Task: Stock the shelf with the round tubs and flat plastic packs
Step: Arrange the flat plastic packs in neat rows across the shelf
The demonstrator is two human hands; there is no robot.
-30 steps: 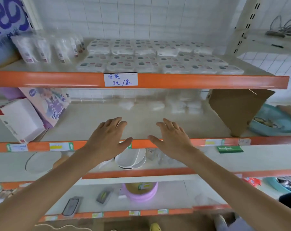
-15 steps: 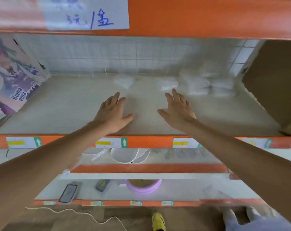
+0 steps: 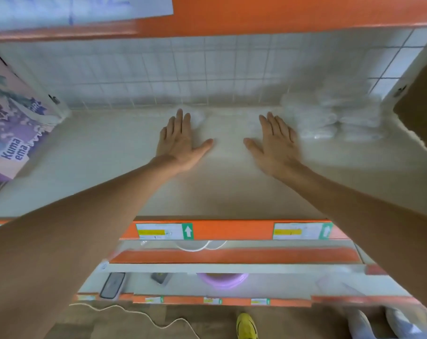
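Head view: both bare arms reaching deep into the middle shelf (image 3: 104,172), seen from above and in front.
Left hand (image 3: 180,140): at 11 o'clock of frame centre; palm down over the shelf board, fingers straight and together, thumb spread toward 3 o'clock; holding nothing.
Right hand (image 3: 274,143): at 1 o'clock of frame centre; palm down, fingers straight, thumb spread toward 9 o'clock; likewise empty.
Single pack (image 3: 199,116): pale and blurred, at 1 o'clock of the left fingertips; possibly touched by them, too smeared to settle.
Second pack (image 3: 252,121): faint, at 11 o'clock of the right hand, just beside the index finger.
Flat plastic packs (image 3: 329,118): clear, stacked in a group at the back of the shelf, at 2 o'clock of the right hand, near its little-finger side.
Wire grid (image 3: 183,69): white, at 12 o'clock, closing the back of the shelf.
Printed box (image 3: 14,123): purple, at 9 o'clock, leaning at the shelf's left end.
Cardboard box (image 3: 422,94): brown, at 3 o'clock, at the right end.
Front rail (image 3: 232,230): orange, at 6 o'clock of the hands, bearing white price labels (image 3: 163,231) with green arrows.
Lower shelves: lilac round container (image 3: 222,280) at 6 o'clock; dark flat device (image 3: 112,285) at 7 o'clock.
Floor: yellow shoe (image 3: 246,326) and white cord (image 3: 134,314) along the bottom edge.
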